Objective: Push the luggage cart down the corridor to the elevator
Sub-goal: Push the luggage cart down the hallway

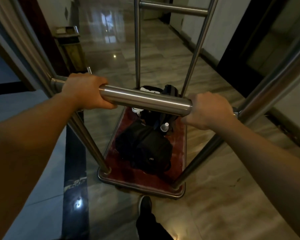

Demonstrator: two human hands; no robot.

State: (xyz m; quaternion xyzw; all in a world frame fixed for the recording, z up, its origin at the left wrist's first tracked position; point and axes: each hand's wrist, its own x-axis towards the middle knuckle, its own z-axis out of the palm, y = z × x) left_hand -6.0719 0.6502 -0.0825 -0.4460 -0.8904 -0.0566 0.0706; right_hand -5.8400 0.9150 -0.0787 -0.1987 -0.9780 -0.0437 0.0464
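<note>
Gripping cart handlebar (145,99), left hand (87,91), right hand (210,110)

Both forearms bare, no sleeves in view up to frame edge. Left hand (87,91) & right hand (209,110): no gloves, no rings or watch seen. Small pale glint by the right wrist, too small to tell what it is. Lower down, one leg in dark trousers (151,226), loose fit w/ folds at the shin. Dark shoe (145,204), rounded toe, matte; laces or markings not clear, too dim.
</note>
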